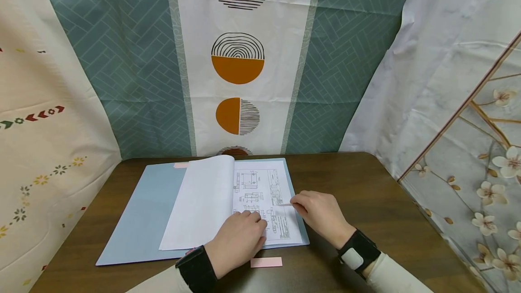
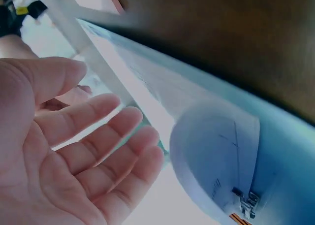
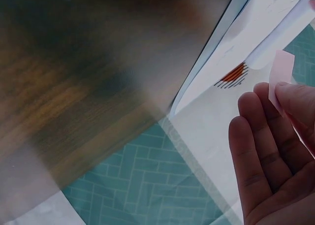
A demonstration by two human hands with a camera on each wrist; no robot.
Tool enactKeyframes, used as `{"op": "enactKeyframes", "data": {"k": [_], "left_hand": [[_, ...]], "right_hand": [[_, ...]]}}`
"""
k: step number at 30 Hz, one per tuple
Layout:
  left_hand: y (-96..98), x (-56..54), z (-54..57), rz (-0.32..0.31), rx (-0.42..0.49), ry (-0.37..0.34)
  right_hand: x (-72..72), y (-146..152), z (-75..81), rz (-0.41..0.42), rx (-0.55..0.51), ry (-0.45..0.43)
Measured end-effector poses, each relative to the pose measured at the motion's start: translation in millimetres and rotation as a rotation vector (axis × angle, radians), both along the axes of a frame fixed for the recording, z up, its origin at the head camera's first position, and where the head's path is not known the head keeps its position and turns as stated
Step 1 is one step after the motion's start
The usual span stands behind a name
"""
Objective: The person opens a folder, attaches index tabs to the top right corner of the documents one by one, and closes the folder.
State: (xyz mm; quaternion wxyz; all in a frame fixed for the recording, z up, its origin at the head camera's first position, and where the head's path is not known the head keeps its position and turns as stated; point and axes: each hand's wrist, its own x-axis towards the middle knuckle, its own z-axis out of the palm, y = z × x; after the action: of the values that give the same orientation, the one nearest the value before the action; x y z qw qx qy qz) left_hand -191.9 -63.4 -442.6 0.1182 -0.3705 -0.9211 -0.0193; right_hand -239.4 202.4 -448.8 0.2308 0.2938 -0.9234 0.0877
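A: What is the right hand (image 1: pixel 319 214) doing?

B: It pinches a pink slip (image 3: pixel 282 77) between thumb and forefinger, with the other fingers loosely bent alongside. The slip sits above the right side of the printed page (image 1: pixel 262 193).

A: And the left hand (image 1: pixel 239 238)?

B: Palm down, fingers loosely extended, over the lower part of that page beside the fold. Whether its fingertips press the paper, one cannot tell.

A: What is on the page?

B: Line drawings and small tables. To its left a blank white sheet (image 1: pixel 203 207) is turned over, bulging at the fold. A metal clip (image 2: pixel 246 203) shows by the curled paper.

A: What holds it all?

B: A light blue folder (image 1: pixel 142 211), spread flat on the brown table (image 1: pixel 346 180). A pink strip (image 1: pixel 266 262) lies on the table just below the folder, near the left hand, and a pink tab (image 1: pixel 181 165) shows at the folder's top edge.

A: And beyond?

B: A green and white curtain (image 1: pixel 142 58) with orange circles hangs behind the table.
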Motion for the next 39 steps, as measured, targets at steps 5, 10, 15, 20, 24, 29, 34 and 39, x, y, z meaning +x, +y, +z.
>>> {"op": "enactKeyframes", "data": {"k": [5, 10, 15, 20, 24, 29, 34, 39], "left_hand": [[-2.7, -14.2, -2.8, 0.038, -0.028, 0.019], [-7.1, -24.7, -6.4, 0.074, -0.060, 0.068], [-10.7, -32.0, -8.7, 0.133, -0.107, 0.069], [-13.0, -37.2, -14.6, 0.169, -0.123, 0.035], [-13.8, -39.7, -20.1, 0.178, -0.123, 0.031], [-14.3, -41.1, -22.7, 0.182, -0.122, 0.037], [-12.8, -41.9, -22.4, 0.187, -0.127, 0.043], [-7.9, -43.2, -22.3, 0.188, -0.145, 0.060]], "right_hand": [[-10.2, -4, 1.3, -0.011, 0.007, -0.003], [-23.2, -8, 2.9, -0.020, 0.018, -0.002], [-38.6, -12, 4.7, -0.018, 0.016, -0.006], [-59.0, -13, 4.5, -0.027, 0.012, 0.025], [-75.8, -13, 2.2, -0.046, 0.020, 0.051], [-94.3, -12, -1.0, -0.066, 0.037, 0.051], [-110.5, -10, -3.5, -0.098, 0.037, 0.049], [-123.0, -7, -6.1, -0.138, 0.035, 0.043]]}}
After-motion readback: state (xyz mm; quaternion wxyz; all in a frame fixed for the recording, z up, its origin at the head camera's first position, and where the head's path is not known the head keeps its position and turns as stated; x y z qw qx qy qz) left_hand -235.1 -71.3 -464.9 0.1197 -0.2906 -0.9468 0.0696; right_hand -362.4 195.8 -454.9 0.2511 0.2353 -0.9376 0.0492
